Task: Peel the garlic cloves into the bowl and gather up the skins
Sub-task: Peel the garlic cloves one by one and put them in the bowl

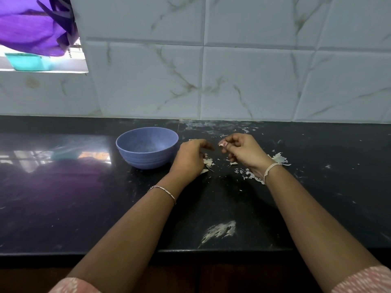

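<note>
Item 1. Desk [84,197]: dark and glossy, flecked with white bits. We note a white smear [220,230] at 6 o'clock from the hands, near the front edge.

Item 2. Bowl [146,159]: blue, round, upright on the desk, just beside the left hand at its 9 o'clock.

Item 3. Left hand [191,157]: fingers curled downward over a small heap of skins [208,162]. We cannot tell whether it holds anything. A thin bracelet [163,192] sits on the wrist.

Item 4. Right hand [243,151]: at 3 o'clock of the left hand, apart from it. Thumb and fingertips pinch a garlic clove [222,144], pale with a pinkish tint, held above the desk and pointing toward the left hand. A pale thread [270,168] circles the wrist.

Item 5. Loose skins [279,158]: a larger white piece at 4 o'clock of the right hand, beside the wrist, with smaller scraps [251,175] lying under the wrist.

Item 6. Tiled wall [232,81]: white, marbled, at 12 o'clock behind the desk.

Item 7. Purple cloth [31,24]: at 10 o'clock in an opening, above a teal container [27,61].
</note>
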